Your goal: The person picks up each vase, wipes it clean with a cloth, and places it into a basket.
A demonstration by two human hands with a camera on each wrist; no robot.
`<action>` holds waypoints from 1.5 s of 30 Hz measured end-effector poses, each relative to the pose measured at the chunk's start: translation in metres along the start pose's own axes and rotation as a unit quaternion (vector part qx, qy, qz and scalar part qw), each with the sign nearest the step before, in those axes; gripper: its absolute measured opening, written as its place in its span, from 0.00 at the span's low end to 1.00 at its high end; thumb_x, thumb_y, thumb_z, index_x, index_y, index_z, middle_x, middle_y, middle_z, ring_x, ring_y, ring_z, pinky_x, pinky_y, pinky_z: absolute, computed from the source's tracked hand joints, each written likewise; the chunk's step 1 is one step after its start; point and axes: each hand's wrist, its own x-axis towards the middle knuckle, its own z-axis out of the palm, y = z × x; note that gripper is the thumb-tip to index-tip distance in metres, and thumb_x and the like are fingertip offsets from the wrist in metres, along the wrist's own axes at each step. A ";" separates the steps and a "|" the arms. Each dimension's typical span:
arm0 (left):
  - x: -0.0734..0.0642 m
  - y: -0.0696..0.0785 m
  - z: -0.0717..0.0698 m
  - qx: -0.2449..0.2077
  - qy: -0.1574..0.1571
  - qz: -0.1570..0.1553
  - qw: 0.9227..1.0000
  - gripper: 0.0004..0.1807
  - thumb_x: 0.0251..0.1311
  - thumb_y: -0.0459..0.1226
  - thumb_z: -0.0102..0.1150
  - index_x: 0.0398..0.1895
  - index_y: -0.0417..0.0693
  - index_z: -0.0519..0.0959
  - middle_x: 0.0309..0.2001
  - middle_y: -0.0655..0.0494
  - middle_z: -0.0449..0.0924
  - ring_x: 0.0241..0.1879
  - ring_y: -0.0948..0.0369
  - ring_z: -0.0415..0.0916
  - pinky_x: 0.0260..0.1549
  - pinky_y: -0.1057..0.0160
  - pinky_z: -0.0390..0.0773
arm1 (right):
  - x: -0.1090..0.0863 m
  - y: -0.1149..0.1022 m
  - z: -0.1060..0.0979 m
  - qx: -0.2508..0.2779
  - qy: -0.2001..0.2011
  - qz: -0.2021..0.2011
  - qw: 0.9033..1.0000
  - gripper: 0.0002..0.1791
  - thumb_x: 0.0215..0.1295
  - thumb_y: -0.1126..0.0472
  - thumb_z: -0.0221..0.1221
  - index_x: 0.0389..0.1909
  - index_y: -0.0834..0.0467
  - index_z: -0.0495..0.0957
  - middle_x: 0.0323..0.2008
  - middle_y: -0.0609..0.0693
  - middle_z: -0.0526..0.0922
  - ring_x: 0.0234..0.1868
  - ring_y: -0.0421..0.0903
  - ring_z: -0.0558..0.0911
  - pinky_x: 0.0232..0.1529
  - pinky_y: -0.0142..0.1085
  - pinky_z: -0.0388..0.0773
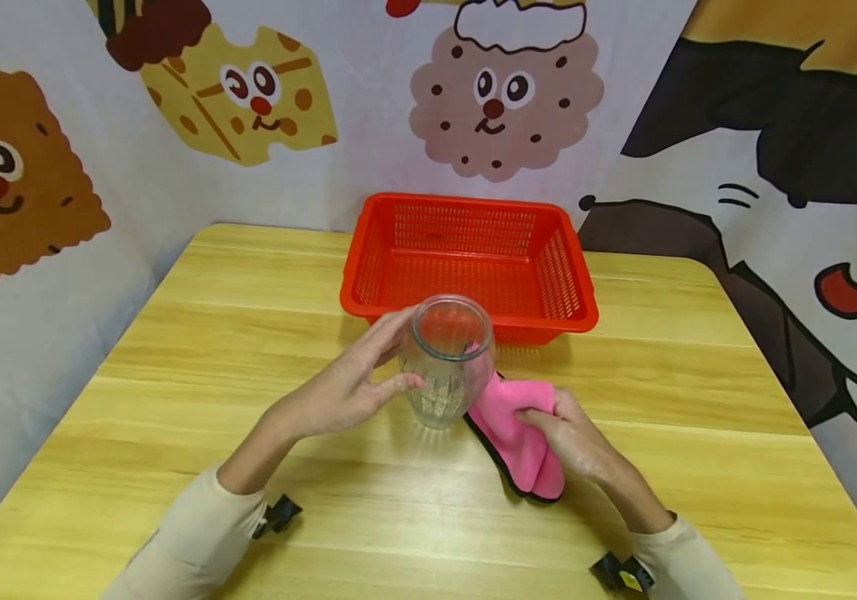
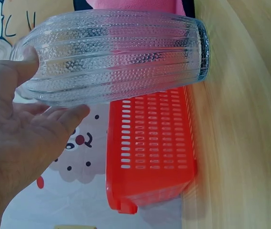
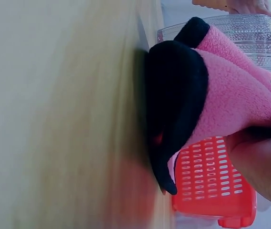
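A clear ribbed glass vase [image 1: 436, 383], open mouth up, stands near the middle of the table, its textured wall plain in the left wrist view. My left hand [image 1: 357, 379] holds it from the left, thumb on the near side and fingers round the far side near the rim. To its right, my right hand [image 1: 574, 433] grips a pink cloth [image 1: 514, 421] with black edging, thumb on top. The bunched cloth reaches up against the right side of the vase, and its lower end hangs down close to the tabletop.
Just behind the vase sits a red plastic basket [image 1: 469, 323] with slotted walls, its front rim close to the left fingertips. The wooden table [image 1: 196, 367] reaches back to a wall hanging [image 1: 368, 108] with cartoon figures.
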 end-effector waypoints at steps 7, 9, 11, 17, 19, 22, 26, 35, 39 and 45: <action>-0.004 -0.002 -0.008 0.008 -0.027 -0.044 0.999 0.46 0.73 0.33 0.58 0.83 0.63 0.42 0.80 0.62 0.45 0.78 0.56 0.46 0.72 0.51 0.56 | 0.001 -0.001 0.003 -0.008 -0.020 -0.011 1.000 0.10 0.67 0.74 0.55 0.45 0.69 0.82 0.39 0.54 0.82 0.39 0.42 0.78 0.42 0.32 0.77; -0.005 -0.003 -0.007 0.011 -0.024 -0.060 0.998 0.46 0.74 0.36 0.58 0.83 0.66 0.41 0.80 0.66 0.43 0.78 0.58 0.46 0.73 0.51 0.55 | 0.000 -0.001 0.004 -0.013 -0.018 -0.011 1.000 0.11 0.67 0.73 0.55 0.46 0.68 0.82 0.39 0.53 0.83 0.39 0.42 0.78 0.42 0.32 0.77; -0.006 -0.003 -0.006 0.013 -0.020 -0.069 0.997 0.45 0.74 0.38 0.58 0.83 0.67 0.41 0.80 0.67 0.42 0.77 0.59 0.46 0.73 0.50 0.55 | -0.001 0.000 0.004 -0.021 -0.014 -0.010 1.000 0.11 0.67 0.73 0.55 0.46 0.67 0.82 0.40 0.52 0.83 0.40 0.42 0.78 0.43 0.32 0.77; -0.007 -0.002 0.001 0.012 0.000 -0.084 0.996 0.49 0.71 0.39 0.62 0.83 0.70 0.40 0.80 0.69 0.41 0.77 0.58 0.48 0.72 0.49 0.56 | -0.003 0.001 0.003 -0.035 -0.011 0.000 0.999 0.12 0.69 0.73 0.54 0.49 0.67 0.82 0.42 0.53 0.82 0.41 0.44 0.78 0.44 0.33 0.78; -0.007 -0.003 0.004 0.024 0.013 -0.087 0.996 0.53 0.67 0.41 0.67 0.83 0.70 0.39 0.80 0.69 0.40 0.77 0.58 0.48 0.72 0.48 0.56 | -0.005 -0.002 0.002 -0.039 -0.015 0.005 0.999 0.14 0.70 0.73 0.54 0.53 0.67 0.81 0.45 0.54 0.83 0.43 0.45 0.78 0.46 0.33 0.78; -0.006 -0.004 0.010 0.048 0.031 -0.082 0.995 0.60 0.60 0.44 0.75 0.83 0.68 0.39 0.80 0.68 0.42 0.77 0.60 0.47 0.71 0.47 0.57 | -0.009 -0.012 -0.004 -0.043 -0.008 -0.001 0.999 0.15 0.72 0.71 0.54 0.56 0.66 0.80 0.46 0.54 0.83 0.44 0.45 0.79 0.46 0.33 0.79; -0.003 -0.006 0.014 0.062 0.048 -0.076 0.994 0.60 0.56 0.46 0.77 0.83 0.63 0.43 0.79 0.67 0.47 0.76 0.61 0.48 0.70 0.48 0.61 | -0.016 -0.034 -0.019 -0.017 0.033 -0.045 0.998 0.13 0.74 0.71 0.54 0.54 0.66 0.81 0.42 0.54 0.83 0.39 0.44 0.81 0.41 0.32 0.81; 0.001 -0.007 0.011 0.042 0.047 -0.069 0.996 0.57 0.58 0.44 0.76 0.82 0.71 0.45 0.79 0.67 0.48 0.76 0.62 0.49 0.69 0.48 0.63 | -0.024 -0.033 -0.061 0.274 -0.031 0.070 0.959 0.13 0.77 0.69 0.47 0.50 0.55 0.79 0.37 0.52 0.84 0.35 0.49 0.88 0.34 0.44 0.87; 0.001 -0.009 0.012 0.041 0.046 -0.064 0.996 0.57 0.59 0.43 0.76 0.82 0.71 0.45 0.79 0.67 0.49 0.76 0.62 0.49 0.69 0.46 0.63 | -0.024 -0.004 -0.075 0.307 -0.041 0.165 0.936 0.09 0.79 0.63 0.45 0.55 0.57 0.69 0.41 0.51 0.82 0.40 0.49 0.87 0.41 0.44 0.86; 0.000 -0.010 0.013 0.052 0.045 -0.061 0.996 0.60 0.56 0.44 0.77 0.82 0.72 0.43 0.79 0.66 0.48 0.76 0.60 0.49 0.68 0.46 0.63 | -0.017 0.029 -0.095 0.304 -0.030 0.234 0.923 0.13 0.80 0.58 0.45 0.56 0.61 0.61 0.40 0.52 0.82 0.39 0.49 0.86 0.41 0.43 0.86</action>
